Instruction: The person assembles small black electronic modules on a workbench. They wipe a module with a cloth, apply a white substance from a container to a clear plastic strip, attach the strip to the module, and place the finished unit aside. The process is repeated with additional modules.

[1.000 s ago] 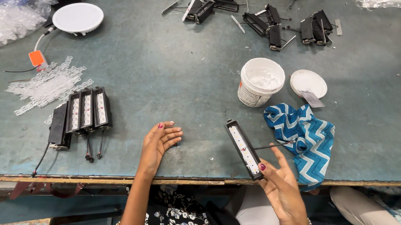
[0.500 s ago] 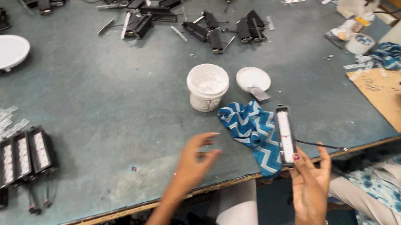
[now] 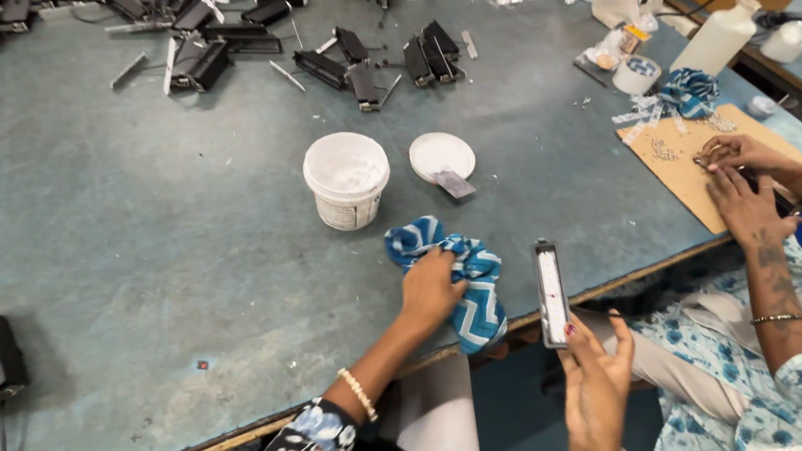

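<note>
Blue-and-white cloth, soft and limp, is bunched under the left hand's closed fingers, while the rigid black light module is pinched at its lower end by the right hand.

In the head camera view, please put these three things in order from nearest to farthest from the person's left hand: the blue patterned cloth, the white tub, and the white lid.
Measured from the left hand:
1. Blue patterned cloth: directly under the hand, which rests on it near the table's front edge.
2. White tub: behind the hand, slightly to its left.
3. White lid: behind the hand, just right of the tub, slightly farther.
</note>
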